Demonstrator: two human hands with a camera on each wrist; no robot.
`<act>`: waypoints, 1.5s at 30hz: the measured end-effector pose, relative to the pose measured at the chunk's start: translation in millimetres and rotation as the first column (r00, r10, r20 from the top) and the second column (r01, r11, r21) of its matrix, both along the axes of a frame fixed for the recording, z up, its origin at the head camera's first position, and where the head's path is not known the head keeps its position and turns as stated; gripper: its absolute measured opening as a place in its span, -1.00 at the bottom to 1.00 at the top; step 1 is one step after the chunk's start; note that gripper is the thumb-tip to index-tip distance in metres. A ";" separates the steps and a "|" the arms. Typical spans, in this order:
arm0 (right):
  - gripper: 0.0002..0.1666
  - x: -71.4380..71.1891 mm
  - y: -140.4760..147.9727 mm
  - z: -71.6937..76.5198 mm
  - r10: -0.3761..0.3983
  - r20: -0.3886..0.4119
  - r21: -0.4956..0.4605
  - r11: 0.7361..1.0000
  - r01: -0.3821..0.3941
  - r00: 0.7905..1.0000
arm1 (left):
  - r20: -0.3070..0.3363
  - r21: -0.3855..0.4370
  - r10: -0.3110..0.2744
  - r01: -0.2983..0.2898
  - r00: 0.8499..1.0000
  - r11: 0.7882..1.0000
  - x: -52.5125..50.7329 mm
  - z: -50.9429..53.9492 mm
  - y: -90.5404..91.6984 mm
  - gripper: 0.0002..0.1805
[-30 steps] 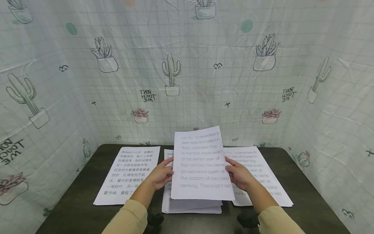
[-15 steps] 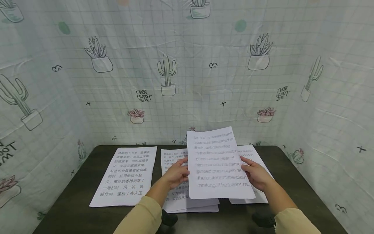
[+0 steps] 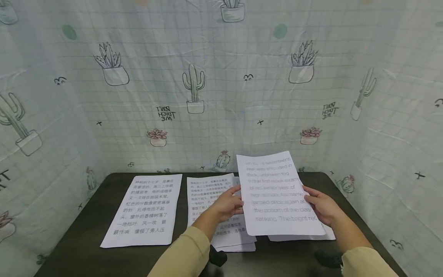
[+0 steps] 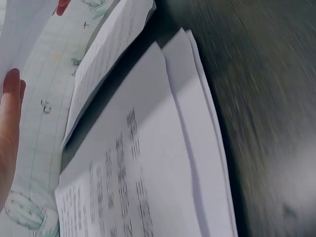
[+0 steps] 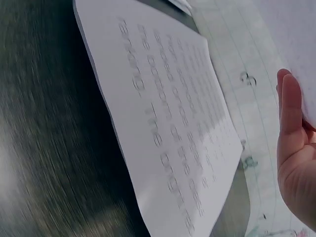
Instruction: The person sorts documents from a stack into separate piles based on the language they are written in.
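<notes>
A white sheet of paper printed with large English text is held up off the table, tilted toward the head camera. My left hand pinches its left edge. On the opposite edge my right hand grips it between thumb and fingers. Whether it is one sheet or more cannot be told. Beneath and behind it, the right paper stack, also in English, is mostly hidden in the head view. Below my left forearm lies the middle paper stack with smaller Chinese text, its lower sheets fanned out unevenly.
To the left lies another paper stack with large Chinese text. All three stacks lie on a dark table. A cactus-print curtain rises behind the table and along both sides.
Both hands have carried the held sheet rightward, from over the middle stack to in front of the right one. More of the middle stack shows. The head view has turned slightly right.
</notes>
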State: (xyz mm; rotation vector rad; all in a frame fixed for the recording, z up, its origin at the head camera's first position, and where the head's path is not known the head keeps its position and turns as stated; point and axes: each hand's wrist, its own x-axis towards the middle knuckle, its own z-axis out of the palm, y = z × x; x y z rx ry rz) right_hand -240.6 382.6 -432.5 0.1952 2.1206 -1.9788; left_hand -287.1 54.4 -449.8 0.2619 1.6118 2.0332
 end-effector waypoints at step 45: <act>-0.37 -5.8 46.8 -37.0 -0.289 0.058 0.331 0.909 0.254 0.956 | 0.100 -0.081 -0.002 0.010 0.995 0.997 31.6 -19.0 72.3 -0.13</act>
